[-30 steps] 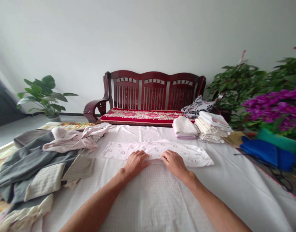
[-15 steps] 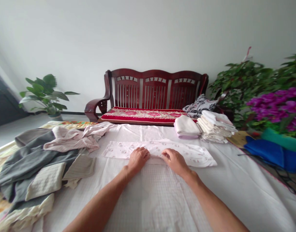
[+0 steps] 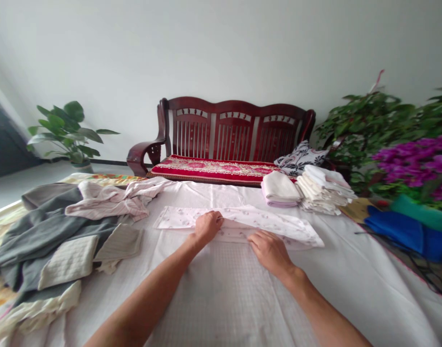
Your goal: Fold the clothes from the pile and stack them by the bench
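Observation:
A long white cloth with a faint pink flower print (image 3: 282, 225) lies folded across the white sheet (image 3: 228, 289) in front of me. My left hand (image 3: 206, 226) is closed in a pinch on the cloth's top layer near its middle and lifts it a little. My right hand (image 3: 269, 250) lies on the cloth's near edge with fingers bent, pressing it down. Both forearms reach in from the bottom of the view.
A heap of grey, striped and cream clothes (image 3: 62, 236) lies at the left. Two stacks of folded cloths (image 3: 279, 189) (image 3: 325, 195) sit at the back right. A red wooden bench (image 3: 224, 144), potted plants (image 3: 369, 125), purple flowers (image 3: 419, 159) and a blue cloth (image 3: 397, 226) stand beyond.
My left hand has moved forward and pinched up the cloth's top layer. My right hand has slid back toward me along the near edge.

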Action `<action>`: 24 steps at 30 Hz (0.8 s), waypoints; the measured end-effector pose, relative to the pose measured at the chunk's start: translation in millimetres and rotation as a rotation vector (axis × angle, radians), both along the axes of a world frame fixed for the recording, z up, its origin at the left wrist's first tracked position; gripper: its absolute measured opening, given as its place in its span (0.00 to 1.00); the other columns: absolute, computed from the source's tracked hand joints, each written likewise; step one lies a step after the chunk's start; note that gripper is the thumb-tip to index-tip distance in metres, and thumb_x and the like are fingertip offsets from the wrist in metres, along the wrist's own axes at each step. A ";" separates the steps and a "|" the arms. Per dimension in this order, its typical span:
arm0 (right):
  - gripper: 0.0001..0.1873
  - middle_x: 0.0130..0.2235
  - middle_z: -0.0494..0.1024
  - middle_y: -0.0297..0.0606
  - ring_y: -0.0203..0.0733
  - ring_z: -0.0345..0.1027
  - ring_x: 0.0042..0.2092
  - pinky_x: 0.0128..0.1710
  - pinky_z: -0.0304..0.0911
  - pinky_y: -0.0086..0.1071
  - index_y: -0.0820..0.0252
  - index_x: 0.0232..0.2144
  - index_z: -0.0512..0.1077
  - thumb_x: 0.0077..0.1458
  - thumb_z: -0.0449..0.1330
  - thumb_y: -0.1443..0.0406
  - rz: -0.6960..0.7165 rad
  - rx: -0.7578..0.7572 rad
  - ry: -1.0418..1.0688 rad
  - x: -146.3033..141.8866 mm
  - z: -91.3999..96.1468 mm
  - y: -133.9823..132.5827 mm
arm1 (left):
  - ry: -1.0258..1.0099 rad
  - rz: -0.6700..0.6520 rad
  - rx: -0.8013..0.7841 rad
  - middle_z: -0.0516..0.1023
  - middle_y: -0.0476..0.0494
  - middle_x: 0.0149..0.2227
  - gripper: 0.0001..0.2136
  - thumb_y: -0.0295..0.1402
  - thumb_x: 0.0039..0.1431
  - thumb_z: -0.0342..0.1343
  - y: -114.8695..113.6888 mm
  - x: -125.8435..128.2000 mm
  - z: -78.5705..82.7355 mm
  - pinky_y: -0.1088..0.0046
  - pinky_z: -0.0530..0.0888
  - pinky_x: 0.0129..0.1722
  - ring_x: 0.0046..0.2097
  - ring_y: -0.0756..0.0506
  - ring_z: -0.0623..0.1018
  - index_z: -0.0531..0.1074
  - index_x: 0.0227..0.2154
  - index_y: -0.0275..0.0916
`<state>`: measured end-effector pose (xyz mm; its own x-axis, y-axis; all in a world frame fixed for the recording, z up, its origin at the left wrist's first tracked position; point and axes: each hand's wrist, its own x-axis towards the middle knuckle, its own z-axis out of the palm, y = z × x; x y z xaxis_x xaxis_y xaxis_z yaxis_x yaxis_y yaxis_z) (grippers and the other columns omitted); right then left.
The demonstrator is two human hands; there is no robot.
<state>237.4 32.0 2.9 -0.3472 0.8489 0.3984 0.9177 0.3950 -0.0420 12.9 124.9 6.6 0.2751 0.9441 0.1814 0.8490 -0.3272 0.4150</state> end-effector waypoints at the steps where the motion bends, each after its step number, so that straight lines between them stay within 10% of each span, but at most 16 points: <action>1: 0.12 0.34 0.78 0.36 0.43 0.71 0.40 0.41 0.59 0.34 0.54 0.34 0.77 0.63 0.54 0.69 -0.023 -0.018 -0.012 1.9 -0.9 -0.3 | -0.007 0.006 0.001 0.81 0.46 0.40 0.09 0.33 0.63 0.52 1.8 1.1 -0.5 0.73 0.69 0.39 0.41 0.45 0.79 0.78 0.36 0.43; 24: 0.09 0.36 0.77 0.39 0.42 0.71 0.38 0.38 0.58 0.35 0.57 0.33 0.73 0.61 0.54 0.71 -0.099 -0.098 -0.220 -9.5 4.1 17.0 | -0.211 -0.282 0.122 0.79 0.46 0.40 0.14 0.21 0.58 0.51 6.8 -27.8 -25.7 0.70 0.70 0.52 0.45 0.46 0.77 0.80 0.34 0.42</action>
<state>227.9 49.0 7.0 -0.3298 0.9139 0.2366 0.9430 0.3069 0.1291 -14.8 131.8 -19.0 0.4664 0.8043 0.3681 0.6183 -0.5941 0.5145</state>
